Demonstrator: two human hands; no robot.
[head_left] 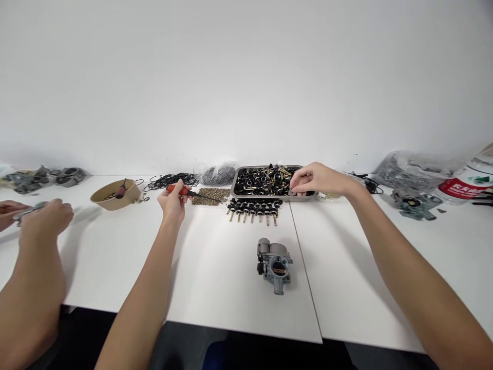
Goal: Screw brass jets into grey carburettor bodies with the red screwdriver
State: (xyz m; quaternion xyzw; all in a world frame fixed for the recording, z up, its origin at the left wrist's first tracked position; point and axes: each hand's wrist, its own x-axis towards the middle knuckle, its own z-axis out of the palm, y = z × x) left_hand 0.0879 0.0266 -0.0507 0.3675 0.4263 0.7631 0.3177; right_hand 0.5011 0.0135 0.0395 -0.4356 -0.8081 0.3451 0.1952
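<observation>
Nearest the person, at about 6 o'clock on the white table (215, 288), a grey metal carburettor body (274, 264) sits alone, well apart from both hands. Just beyond it, a neat row of black-capped brass screws (254, 208) lies side by side, heads toward the wall.

At 11 o'clock from the carburettor, the left hand (173, 201) is closed around the red handle of a small screwdriver (188, 192), whose dark shaft points right, over a flat heap of small brass bits (211, 195). At 1 o'clock, the right hand (316, 180) reaches to the right end of a metal tray (235, 181) heaped with black and brass parts; its fingertips are pinched together among them, though I cannot tell whether they actually hold one.

Farther left, at 10 o'clock, a tan bowl (113, 195) holds another red-handled tool, and a tangle of black rubber rings (171, 180) lies just behind the left hand. A clear bag of dark parts (219, 174) leans near the wall beside the tray.

At 9 o'clock, a co-worker's hands (36, 216) close on a grey metal piece, with more grey castings (46, 177) behind them. At 3 o'clock lie a plastic bag of metal parts (416, 167), another grey casting (414, 204) and a red-and-white labelled bottle (468, 182).
</observation>
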